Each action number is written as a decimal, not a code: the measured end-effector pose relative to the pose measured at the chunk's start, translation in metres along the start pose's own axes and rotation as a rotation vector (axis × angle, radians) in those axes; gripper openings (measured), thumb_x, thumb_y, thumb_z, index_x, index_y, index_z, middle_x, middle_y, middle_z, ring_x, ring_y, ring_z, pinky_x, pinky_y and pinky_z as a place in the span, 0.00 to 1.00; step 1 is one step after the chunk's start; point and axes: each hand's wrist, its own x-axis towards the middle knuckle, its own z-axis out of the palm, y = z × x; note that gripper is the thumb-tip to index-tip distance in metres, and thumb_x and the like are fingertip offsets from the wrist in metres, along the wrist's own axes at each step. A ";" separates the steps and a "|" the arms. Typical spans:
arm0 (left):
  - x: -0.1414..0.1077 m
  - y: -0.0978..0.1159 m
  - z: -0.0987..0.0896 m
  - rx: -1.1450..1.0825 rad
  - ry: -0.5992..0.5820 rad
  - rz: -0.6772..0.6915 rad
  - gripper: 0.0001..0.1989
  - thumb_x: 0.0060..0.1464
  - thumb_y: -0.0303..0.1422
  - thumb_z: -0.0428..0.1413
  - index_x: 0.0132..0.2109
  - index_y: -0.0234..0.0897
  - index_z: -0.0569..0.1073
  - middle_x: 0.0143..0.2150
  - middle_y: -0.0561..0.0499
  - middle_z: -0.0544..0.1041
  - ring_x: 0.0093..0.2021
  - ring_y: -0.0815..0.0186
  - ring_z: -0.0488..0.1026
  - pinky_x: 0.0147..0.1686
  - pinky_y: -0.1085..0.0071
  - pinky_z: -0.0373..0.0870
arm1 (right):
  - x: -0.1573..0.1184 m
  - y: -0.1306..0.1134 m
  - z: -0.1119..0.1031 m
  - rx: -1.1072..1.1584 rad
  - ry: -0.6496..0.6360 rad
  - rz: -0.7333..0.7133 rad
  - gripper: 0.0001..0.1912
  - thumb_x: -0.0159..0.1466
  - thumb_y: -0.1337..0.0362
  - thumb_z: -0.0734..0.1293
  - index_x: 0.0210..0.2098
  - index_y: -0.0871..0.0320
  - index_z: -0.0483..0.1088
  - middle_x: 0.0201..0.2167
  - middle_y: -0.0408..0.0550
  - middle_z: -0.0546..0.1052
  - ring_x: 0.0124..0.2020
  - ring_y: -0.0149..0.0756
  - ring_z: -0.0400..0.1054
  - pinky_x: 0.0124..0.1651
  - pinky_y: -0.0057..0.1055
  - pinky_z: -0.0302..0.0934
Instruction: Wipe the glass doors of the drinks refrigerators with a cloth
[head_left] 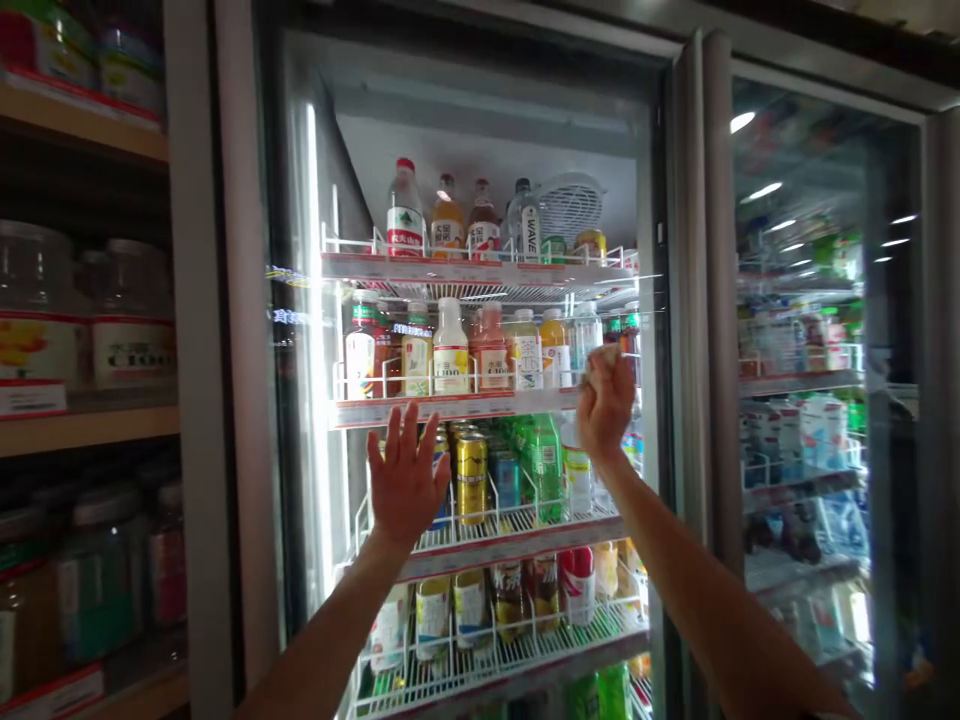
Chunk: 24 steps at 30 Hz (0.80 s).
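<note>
My left hand (406, 482) is raised with its fingers spread, palm toward the glass door (480, 100) of a lit drinks fridge. It appears to rest flat on the pane, though contact is hard to make out. Farther right and higher, my right hand (606, 412) is closed around a crumpled pale cloth (601, 358) at the glass, slightly blurred. Part of the cloth is hidden by the fingers. Behind the pane, a gold can (472, 478) stands close to the left hand, and a white-capped bottle (450, 350) is on the shelf above.
A grey door frame (694, 300) borders the pane on the right, followed by a second glass-fronted fridge (810, 330). At left, wooden shelves (90, 425) carry jars and bottles. Inside the fridge, wire shelves (487, 405) hold several rows of drinks. Reflections lie across the glass.
</note>
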 end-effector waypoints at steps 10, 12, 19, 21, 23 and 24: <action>-0.001 0.001 -0.002 0.028 0.003 0.013 0.28 0.58 0.36 0.49 0.64 0.39 0.54 0.66 0.42 0.53 0.68 0.57 0.42 0.64 0.52 0.37 | 0.006 -0.003 -0.006 -0.022 -0.024 -0.059 0.22 0.63 0.67 0.56 0.57 0.54 0.62 0.63 0.52 0.59 0.64 0.45 0.50 0.60 0.52 0.52; -0.001 0.001 -0.001 0.037 0.006 0.008 0.28 0.58 0.36 0.49 0.64 0.39 0.54 0.66 0.42 0.53 0.68 0.57 0.42 0.64 0.52 0.37 | 0.018 0.007 0.000 -0.029 0.101 0.051 0.23 0.63 0.67 0.56 0.57 0.58 0.62 0.61 0.56 0.61 0.63 0.47 0.52 0.60 0.54 0.52; -0.001 0.000 -0.001 0.006 0.005 0.007 0.29 0.58 0.35 0.50 0.64 0.40 0.54 0.67 0.44 0.51 0.68 0.57 0.42 0.65 0.53 0.35 | -0.009 -0.081 0.010 0.035 -0.194 -0.294 0.22 0.63 0.68 0.56 0.57 0.53 0.62 0.63 0.49 0.58 0.66 0.41 0.45 0.63 0.45 0.50; -0.001 -0.001 -0.002 0.012 0.001 0.012 0.28 0.58 0.35 0.50 0.64 0.39 0.55 0.67 0.43 0.52 0.68 0.57 0.43 0.65 0.53 0.36 | -0.015 -0.090 0.009 0.048 -0.257 -0.363 0.23 0.63 0.69 0.57 0.57 0.51 0.62 0.63 0.47 0.58 0.66 0.40 0.45 0.64 0.45 0.49; -0.002 -0.002 -0.003 0.027 -0.003 0.024 0.27 0.57 0.35 0.50 0.63 0.38 0.56 0.66 0.42 0.54 0.68 0.57 0.43 0.65 0.53 0.37 | -0.009 -0.079 0.008 0.046 -0.224 -0.321 0.23 0.63 0.68 0.57 0.57 0.51 0.61 0.63 0.47 0.58 0.66 0.41 0.46 0.63 0.47 0.49; -0.002 -0.002 -0.003 0.034 -0.006 0.027 0.27 0.57 0.35 0.50 0.63 0.37 0.57 0.66 0.41 0.54 0.68 0.57 0.42 0.64 0.53 0.38 | -0.004 -0.069 0.009 0.040 -0.175 -0.258 0.23 0.64 0.68 0.56 0.58 0.52 0.61 0.63 0.48 0.58 0.66 0.42 0.46 0.63 0.48 0.49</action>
